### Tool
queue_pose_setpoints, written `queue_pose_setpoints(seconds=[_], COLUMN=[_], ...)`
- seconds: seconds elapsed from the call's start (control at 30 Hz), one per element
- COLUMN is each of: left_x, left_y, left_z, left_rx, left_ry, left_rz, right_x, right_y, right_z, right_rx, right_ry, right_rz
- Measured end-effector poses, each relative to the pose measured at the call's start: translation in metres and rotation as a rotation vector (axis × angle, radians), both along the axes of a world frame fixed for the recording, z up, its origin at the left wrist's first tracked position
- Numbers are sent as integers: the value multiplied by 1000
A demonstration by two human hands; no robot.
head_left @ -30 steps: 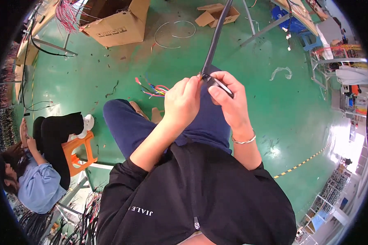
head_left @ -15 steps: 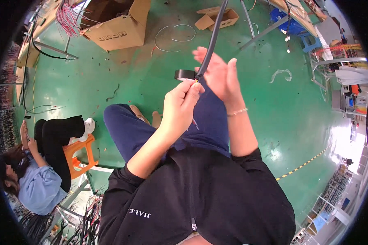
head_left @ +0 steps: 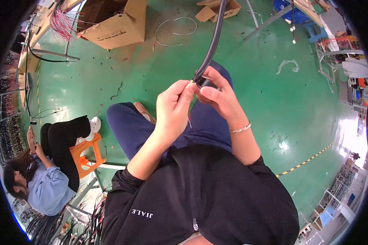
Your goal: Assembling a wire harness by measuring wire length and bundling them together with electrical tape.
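A thick black cable (head_left: 214, 43) hangs down from the top of the view, bending toward my hands. My left hand (head_left: 172, 109) is closed around its lower end, thumb and fingers pinching where thin coloured wires come out of the black sleeve. A few thin wire ends (head_left: 189, 119) show below that hand. Close by on the right, my right hand (head_left: 224, 100) curls its fingers and thumb round a black tape roll (head_left: 207, 83), held right against the cable end. The fingers partly hide the roll, and the tape's loose end cannot be made out.
Cardboard boxes, one large (head_left: 116, 34) and one small (head_left: 221, 11), stand on the green floor ahead. At left a person in a blue shirt (head_left: 53, 190) sits near an orange stool (head_left: 88, 155). Bundled wires (head_left: 62, 23) hang off a table at the upper left.
My right hand, spread open beside the cable before, has come in and closed round the tape roll. The roll has shifted from the cable's left side to its right. My left hand keeps its grip.
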State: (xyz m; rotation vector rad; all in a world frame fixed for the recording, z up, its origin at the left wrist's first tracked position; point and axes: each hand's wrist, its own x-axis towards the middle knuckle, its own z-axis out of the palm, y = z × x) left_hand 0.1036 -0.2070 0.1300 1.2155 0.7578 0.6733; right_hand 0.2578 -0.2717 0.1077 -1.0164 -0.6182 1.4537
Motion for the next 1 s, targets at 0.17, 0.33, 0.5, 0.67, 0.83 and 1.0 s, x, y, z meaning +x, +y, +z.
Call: queue_pose_setpoints(seconds=[0.17,0.33,0.5,0.67,0.83,1.0], left_x=[6,10,15,11,7,-4], left_y=[-2,0,-3,1,-2,-1], left_z=[-2,-18,-24,-27,8,20], left_rx=[646,1053,1259,1177,660,17], left_ry=[268,259,325,308,270,85], left_rz=[70,115,146,182,70,-37], right_x=[-9,-7,-1,-6,19,21], right_y=[-19,-26,-27,-1,-5,46], right_z=[15,35,58,69,7,-25], right_rx=[-24,-54,-51,-2,37,379], right_ry=[-145,-178,-29,166,-308,-61], right_rz=[-186,-188,-117,-72,-456,-193])
